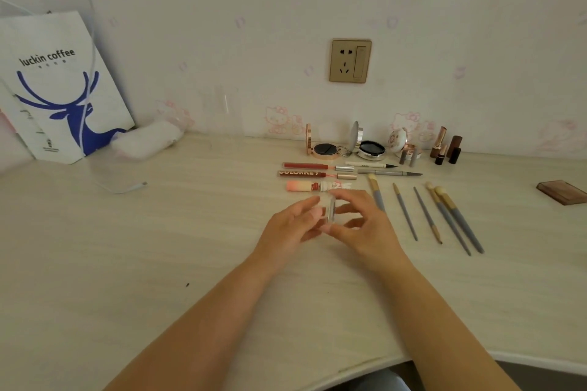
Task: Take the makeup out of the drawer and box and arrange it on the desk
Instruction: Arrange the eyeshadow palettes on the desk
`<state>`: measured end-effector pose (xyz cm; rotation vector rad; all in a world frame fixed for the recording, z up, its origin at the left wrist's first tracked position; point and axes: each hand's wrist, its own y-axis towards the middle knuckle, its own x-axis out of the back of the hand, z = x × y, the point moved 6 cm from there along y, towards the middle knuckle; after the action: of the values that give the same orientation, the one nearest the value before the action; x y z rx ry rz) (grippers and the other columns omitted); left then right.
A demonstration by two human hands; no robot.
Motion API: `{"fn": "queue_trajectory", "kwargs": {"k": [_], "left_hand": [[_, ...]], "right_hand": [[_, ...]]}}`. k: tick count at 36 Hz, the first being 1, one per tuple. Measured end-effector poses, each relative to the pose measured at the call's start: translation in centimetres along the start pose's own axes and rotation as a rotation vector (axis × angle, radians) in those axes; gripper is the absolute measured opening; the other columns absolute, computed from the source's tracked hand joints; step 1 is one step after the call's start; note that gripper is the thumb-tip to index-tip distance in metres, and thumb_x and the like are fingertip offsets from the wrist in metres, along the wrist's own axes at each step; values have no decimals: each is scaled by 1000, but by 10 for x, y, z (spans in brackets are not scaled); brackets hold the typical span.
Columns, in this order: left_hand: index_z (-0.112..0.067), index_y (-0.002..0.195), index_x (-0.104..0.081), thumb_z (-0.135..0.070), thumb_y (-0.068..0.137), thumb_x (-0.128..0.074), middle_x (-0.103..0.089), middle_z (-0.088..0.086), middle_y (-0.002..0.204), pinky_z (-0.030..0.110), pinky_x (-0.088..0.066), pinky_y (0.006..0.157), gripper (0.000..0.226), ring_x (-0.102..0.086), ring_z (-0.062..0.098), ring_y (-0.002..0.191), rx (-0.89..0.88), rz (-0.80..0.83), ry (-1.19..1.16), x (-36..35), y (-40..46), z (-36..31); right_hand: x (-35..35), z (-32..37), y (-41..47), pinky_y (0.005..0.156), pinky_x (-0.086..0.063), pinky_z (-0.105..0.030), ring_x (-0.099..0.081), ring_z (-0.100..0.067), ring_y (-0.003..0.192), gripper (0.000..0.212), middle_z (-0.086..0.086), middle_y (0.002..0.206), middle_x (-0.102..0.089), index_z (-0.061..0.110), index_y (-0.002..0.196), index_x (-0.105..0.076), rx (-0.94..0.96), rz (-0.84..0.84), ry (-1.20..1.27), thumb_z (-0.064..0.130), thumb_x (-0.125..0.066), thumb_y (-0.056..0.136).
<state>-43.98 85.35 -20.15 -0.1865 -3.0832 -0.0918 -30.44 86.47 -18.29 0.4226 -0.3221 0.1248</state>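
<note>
Both hands meet over the middle of the pale desk [158,247]. My left hand [293,222] and my right hand [362,222] hold a small clear, silvery makeup tube [330,209] between their fingertips; it stands roughly upright and is blurred. Just beyond it lie three lip glosses [313,174] in a row. Behind those sit open compacts [325,149], a white jar [397,140] and several lipsticks [446,146]. Two eyeliner pens [386,169] lie right of the glosses. Several grey-handled brushes [444,216] fan out to the right of my right hand.
A white coffee paper bag [60,89] leans on the wall at the far left, with a white pouch [146,140] beside it. A cable end [139,185] lies on the desk. A brown palette [562,192] sits at the right edge. A wall socket [350,60] is above.
</note>
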Motion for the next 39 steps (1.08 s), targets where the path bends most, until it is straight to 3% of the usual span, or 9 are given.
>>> {"fn": "queue_trajectory", "kwargs": {"k": [3, 6, 8, 13, 17, 22, 28, 32, 39], "left_hand": [[-16, 115, -65, -40, 90, -54, -71, 7, 104, 29, -54, 88, 36, -68, 17, 99, 11, -5, 6, 0, 2, 1], [-27, 95, -72, -27, 90, -59, -73, 3, 95, 31, -56, 84, 14, -69, 19, 95, 25, -28, -40, 1, 4, 3], [-31, 86, -74, -25, 88, -62, -73, 2, 91, 32, -56, 82, 13, -70, 19, 94, 32, -43, -61, 3, 5, 5], [-20, 102, -68, -20, 83, -69, -71, 5, 100, 29, -56, 84, 19, -69, 14, 91, 28, -169, -138, 10, 5, 6], [-33, 104, -63, -17, 74, -78, -68, -13, 105, 16, -50, 82, 37, -63, -2, 100, -153, -198, 94, 13, 2, -4], [-36, 114, -58, -20, 71, -80, -61, -19, 113, 14, -47, 85, 50, -54, -10, 108, -242, -138, 270, 3, 0, -6], [-43, 111, -56, -28, 70, -80, -60, -26, 107, 13, -44, 88, 50, -53, -9, 107, -285, -144, 406, 3, 0, -9], [-35, 116, -61, -30, 70, -80, -62, -22, 107, 9, -40, 88, 50, -53, -10, 106, -323, -141, 491, 2, -2, -11], [-30, 115, -64, -33, 70, -80, -63, -20, 106, 11, -41, 91, 48, -56, -9, 102, -331, -203, 529, 3, -4, -12]], "right_hand": [[-7, 2, -1, 77, -44, -8, -53, 7, 98, 58, 24, 113, -51, 48, 109, -53, 57, 69, -92, 16, -80, 70], [-8, 3, -2, 78, -40, -5, -52, 5, 99, 56, 24, 112, -53, 42, 112, -57, 110, 68, -157, 17, -81, 69], [-8, 4, -2, 79, -39, -4, -52, 5, 99, 57, 25, 110, -54, 41, 114, -56, 143, 54, -186, 17, -81, 69], [-11, -2, -3, 79, -50, -13, -58, 2, 97, 54, 18, 112, -58, 36, 123, -51, -10, 66, -71, 10, -70, 80], [-13, -11, -5, 63, -57, -25, -69, -14, 80, 27, -7, 102, -67, 15, 119, -58, -324, 140, 336, 10, -51, 94], [-17, -17, -8, 72, -58, -41, -67, -32, 94, 28, -19, 106, -68, 8, 109, -67, -415, 183, 439, 25, -49, 95], [-15, -20, -7, 68, -58, -38, -66, -31, 95, 25, -21, 105, -68, 8, 98, -70, -454, 152, 446, 17, -47, 96], [-15, -22, -7, 64, -57, -31, -67, -28, 92, 29, -19, 100, -69, 4, 98, -71, -461, 143, 402, 18, -45, 96], [-15, -24, -7, 67, -56, -32, -69, -27, 85, 33, -17, 94, -72, 6, 93, -71, -469, 129, 433, 18, -40, 97]]}}
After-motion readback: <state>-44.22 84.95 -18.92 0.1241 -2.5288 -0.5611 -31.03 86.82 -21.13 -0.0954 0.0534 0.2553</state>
